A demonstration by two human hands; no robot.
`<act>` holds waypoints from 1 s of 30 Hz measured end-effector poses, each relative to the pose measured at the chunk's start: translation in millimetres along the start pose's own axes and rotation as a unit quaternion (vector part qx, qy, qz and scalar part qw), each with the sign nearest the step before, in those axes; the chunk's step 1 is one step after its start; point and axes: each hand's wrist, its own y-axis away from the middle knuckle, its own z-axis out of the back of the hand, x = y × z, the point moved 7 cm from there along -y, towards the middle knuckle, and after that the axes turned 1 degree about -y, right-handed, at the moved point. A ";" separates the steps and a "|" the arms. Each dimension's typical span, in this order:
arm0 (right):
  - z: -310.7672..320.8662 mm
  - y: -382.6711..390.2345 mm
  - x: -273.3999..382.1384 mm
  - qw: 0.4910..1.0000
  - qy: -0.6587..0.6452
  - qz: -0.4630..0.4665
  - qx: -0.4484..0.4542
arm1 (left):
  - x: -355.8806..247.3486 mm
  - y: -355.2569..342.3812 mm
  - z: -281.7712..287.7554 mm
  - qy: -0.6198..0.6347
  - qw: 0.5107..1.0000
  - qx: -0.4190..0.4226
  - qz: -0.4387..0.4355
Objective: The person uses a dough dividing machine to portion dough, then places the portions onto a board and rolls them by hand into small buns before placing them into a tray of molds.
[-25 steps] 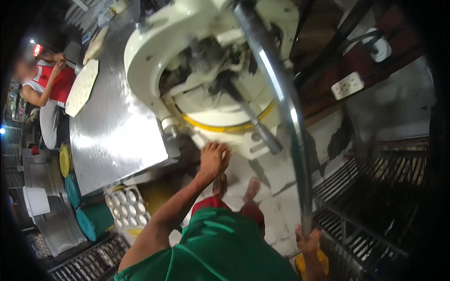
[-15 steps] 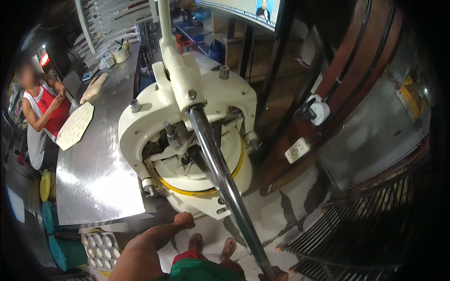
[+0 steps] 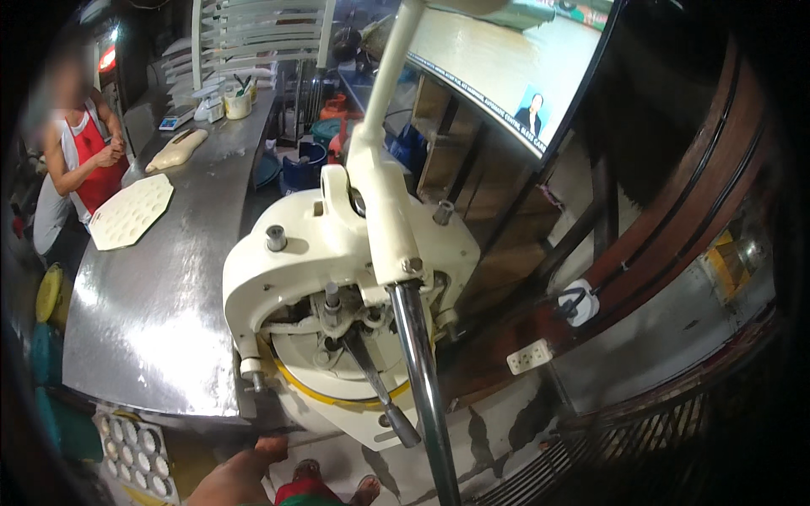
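In front of me stands a cream-coloured dough divider (image 3: pixel 295 232) with a long steel lever bar (image 3: pixel 413 337) slanting down toward me. A short crank handle (image 3: pixel 371 371) with a dark grip sticks out over its round, yellow-rimmed base. My left hand (image 3: pixel 272 447) hangs low before the machine, near the table's corner, touching nothing that I can see. Its fingers look curled in, though they show small. The lever's near end leaves the picture at the lower edge, and my right hand is out of view.
On the steel table (image 3: pixel 160 312) lie an octagonal plate with round hollows (image 3: pixel 131 215) and a dough piece (image 3: pixel 177 150). A co-worker in a red apron (image 3: pixel 97 160) stands beyond. A muffin tin (image 3: pixel 135 455) sits low left, a metal rack (image 3: pixel 607 455) right, a screen (image 3: pixel 515 76) above.
My view has shifted, and the machine sits lower in it. The crank handle now points toward me. My right hand, earlier at the lever's near end, has left the picture.
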 end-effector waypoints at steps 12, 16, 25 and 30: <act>-1.2 -26.8 35.4 0.996 -0.003 -0.016 -0.090 | 36.3 -40.2 -88.1 0.053 0.998 -0.008 -0.030; 4.3 -40.0 38.0 0.993 -0.017 0.031 -0.112 | 68.6 -61.1 -120.3 0.006 0.982 -0.180 -0.059; 36.8 35.4 -28.5 0.983 -0.015 0.094 -0.160 | 46.2 -5.6 -60.1 0.047 0.988 -0.132 -0.064; 33.0 48.0 -29.3 0.978 -0.017 0.116 -0.173 | 35.5 -7.1 -20.9 0.018 0.997 -0.064 -0.043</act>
